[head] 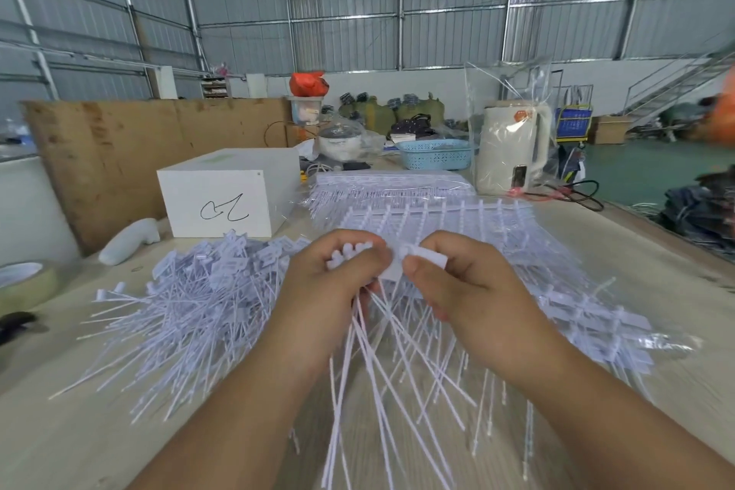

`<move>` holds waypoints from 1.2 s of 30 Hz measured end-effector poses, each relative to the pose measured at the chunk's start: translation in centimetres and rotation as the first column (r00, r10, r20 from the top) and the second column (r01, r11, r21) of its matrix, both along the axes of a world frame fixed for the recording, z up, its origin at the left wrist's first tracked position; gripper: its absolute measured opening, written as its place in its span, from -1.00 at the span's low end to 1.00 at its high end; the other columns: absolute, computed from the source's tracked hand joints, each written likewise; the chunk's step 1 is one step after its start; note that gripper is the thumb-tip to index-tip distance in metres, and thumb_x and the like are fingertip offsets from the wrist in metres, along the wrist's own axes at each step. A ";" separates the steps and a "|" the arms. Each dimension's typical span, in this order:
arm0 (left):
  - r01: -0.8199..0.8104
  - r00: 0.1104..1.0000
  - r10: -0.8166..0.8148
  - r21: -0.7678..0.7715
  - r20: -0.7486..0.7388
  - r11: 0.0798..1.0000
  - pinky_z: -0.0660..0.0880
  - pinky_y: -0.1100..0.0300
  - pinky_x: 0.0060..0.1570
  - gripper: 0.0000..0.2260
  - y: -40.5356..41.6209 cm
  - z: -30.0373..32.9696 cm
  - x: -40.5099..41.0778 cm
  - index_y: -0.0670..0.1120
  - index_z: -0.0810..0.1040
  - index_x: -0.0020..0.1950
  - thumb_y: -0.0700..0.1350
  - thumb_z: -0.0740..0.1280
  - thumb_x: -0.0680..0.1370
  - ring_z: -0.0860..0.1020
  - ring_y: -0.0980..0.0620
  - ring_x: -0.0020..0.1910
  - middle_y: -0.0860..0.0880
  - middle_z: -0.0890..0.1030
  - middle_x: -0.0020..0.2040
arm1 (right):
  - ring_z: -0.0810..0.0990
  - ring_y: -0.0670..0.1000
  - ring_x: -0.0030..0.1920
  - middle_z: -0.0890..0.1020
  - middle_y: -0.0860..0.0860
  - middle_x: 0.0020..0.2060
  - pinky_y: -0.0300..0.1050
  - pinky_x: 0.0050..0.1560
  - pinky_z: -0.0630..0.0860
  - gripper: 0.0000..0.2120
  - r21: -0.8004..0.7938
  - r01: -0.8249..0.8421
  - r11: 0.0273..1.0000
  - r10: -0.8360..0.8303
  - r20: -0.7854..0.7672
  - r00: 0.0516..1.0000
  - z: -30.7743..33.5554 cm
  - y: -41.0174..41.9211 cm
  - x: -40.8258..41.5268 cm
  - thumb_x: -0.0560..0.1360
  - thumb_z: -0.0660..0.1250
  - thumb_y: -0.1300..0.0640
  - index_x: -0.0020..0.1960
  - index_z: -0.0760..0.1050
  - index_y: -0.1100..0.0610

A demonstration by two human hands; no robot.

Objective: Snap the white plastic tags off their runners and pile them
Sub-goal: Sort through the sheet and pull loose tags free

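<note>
Both hands work mid-counter (656,263) — the left hand (330,290) grips a runner of white tags (354,251), the right hand (469,290) pinches one tag (427,257) (tails dangling). Loose tags pile (191,302) left.

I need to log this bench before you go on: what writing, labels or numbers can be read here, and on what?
White box: a black hand-drawn scrawl on its front, no clear word or number.
Kettle: an orange sticker near the top, print too small to read.
Blue sign behind the kettle: lettering too blurred to read.
Tags in the left hand and right hand: no print visible.
</note>
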State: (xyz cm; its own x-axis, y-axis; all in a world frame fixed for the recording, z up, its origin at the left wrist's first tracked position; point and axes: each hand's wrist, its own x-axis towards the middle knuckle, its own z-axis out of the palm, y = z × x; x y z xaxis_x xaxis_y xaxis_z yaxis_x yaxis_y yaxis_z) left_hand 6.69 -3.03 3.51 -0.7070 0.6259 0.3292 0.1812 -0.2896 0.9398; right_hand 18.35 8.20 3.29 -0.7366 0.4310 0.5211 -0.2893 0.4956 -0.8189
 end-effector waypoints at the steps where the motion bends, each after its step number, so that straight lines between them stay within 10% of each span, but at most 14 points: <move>1: 0.040 0.999 -0.040 -0.006 -0.004 0.999 0.40 0.26 -0.50 -0.97 -0.1 0.0 0.2 0.00 0.67 -0.19 -0.11 0.49 0.41 0.45 0.10 -0.52 0.03 0.51 -0.45 | 0.29 0.06 -0.44 0.32 0.14 -0.46 0.02 -0.40 0.23 -0.68 -0.028 -0.007 1.000 0.007 0.029 1.000 0.0 0.2 0.0 0.59 0.30 0.12 -0.35 0.43 0.04; 25: 0.315 0.934 -0.307 0.016 -0.181 0.949 0.58 0.20 -0.17 -0.68 0.0 -0.4 0.3 -0.16 0.58 -0.04 -0.39 0.51 0.27 0.65 0.00 -0.20 -0.08 0.68 -0.19 | 0.42 -0.03 -0.49 0.52 0.06 -0.43 -0.18 -0.47 0.35 -0.88 -0.306 -0.206 0.929 0.270 0.182 0.946 -0.1 1.3 -0.5 0.38 0.38 0.01 -0.34 0.56 -0.08; 36: 0.298 0.937 -0.297 -0.020 -0.185 0.954 0.56 0.22 -0.28 -0.67 0.2 -0.6 0.7 -0.08 0.61 -0.08 -0.41 0.37 0.26 0.62 0.04 -0.23 -0.08 0.67 -0.16 | 0.56 -0.04 -0.31 0.63 0.00 -0.18 -0.10 -0.36 0.46 -0.61 -0.353 -0.193 0.915 0.266 0.170 0.949 -0.6 0.8 -1.0 0.35 0.39 0.10 0.16 0.48 0.07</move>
State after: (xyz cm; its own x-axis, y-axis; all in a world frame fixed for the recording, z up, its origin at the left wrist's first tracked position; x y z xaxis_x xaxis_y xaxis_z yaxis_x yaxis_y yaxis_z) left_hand 7.41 -2.87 2.91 -0.4156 0.7953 0.4413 0.2548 -0.3640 0.8959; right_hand 17.36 9.02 2.73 -0.9123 0.3562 0.2019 -0.1661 0.1289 -0.9776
